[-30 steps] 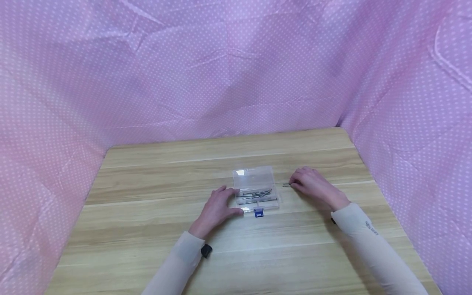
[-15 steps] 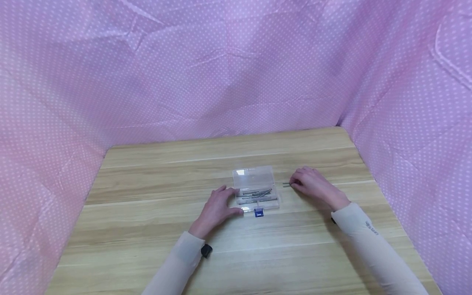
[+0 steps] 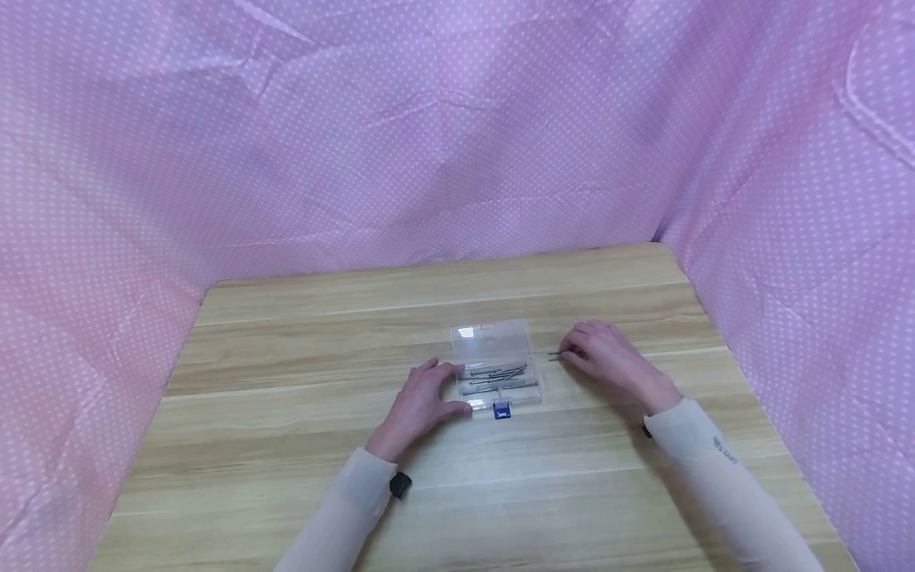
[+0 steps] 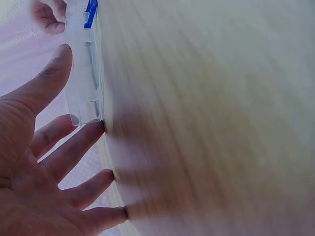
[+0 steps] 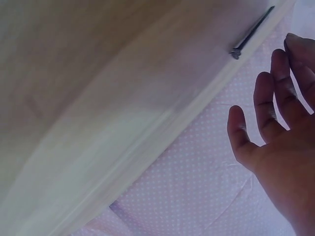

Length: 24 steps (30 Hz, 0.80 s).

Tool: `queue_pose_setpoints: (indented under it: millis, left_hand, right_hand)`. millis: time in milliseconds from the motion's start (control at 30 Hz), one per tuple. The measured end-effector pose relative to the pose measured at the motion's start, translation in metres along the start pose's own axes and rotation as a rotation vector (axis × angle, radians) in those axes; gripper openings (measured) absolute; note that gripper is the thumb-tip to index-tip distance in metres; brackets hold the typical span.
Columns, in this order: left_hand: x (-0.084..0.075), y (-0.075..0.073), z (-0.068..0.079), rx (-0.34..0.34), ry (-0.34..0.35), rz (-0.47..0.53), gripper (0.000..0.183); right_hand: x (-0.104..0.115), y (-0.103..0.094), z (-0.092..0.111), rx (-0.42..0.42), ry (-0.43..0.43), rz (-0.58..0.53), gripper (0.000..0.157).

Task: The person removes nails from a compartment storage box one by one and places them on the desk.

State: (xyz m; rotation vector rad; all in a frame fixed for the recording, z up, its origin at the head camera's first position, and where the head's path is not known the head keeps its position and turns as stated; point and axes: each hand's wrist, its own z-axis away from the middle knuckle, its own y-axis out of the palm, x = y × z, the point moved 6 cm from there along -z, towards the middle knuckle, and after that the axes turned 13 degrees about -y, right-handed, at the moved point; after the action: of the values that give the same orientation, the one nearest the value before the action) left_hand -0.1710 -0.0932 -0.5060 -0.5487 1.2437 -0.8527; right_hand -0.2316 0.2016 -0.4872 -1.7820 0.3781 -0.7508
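Note:
An open clear plastic box (image 3: 492,343) with a blue latch (image 3: 502,410) lies mid-table, its lid folded back. Several metal nails (image 3: 496,376) lie in its compartments. My left hand (image 3: 422,403) holds the box's left end, with the thumb at the front edge and fingertips at the end wall. To the right of the box, my right hand (image 3: 608,359) pinches a nail (image 3: 554,353) between thumb and index finger; most of it is hidden behind the fingers. Another nail (image 5: 252,32) lies on the table beside those fingertips in the right wrist view.
The wood-grain table (image 3: 300,429) carries the box and the loose nail. Pink dotted cloth (image 3: 343,159) hangs along its back and both sides. A black wrist device (image 3: 400,485) shows at the left cuff.
Both hands stay in nearly the same places. At the right fingertips, the two nail ends have shifted slightly and show a little more clearly apart.

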Motion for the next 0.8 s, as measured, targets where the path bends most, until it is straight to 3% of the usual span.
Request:
queue_pose_setpoints:
  millis: [800]
  left_hand:
    - [0.001, 0.001, -0.002, 0.004, 0.003, -0.002, 0.064]
  right_hand:
    - [0.026, -0.002, -0.009, -0.138, -0.063, -0.026, 0.012]
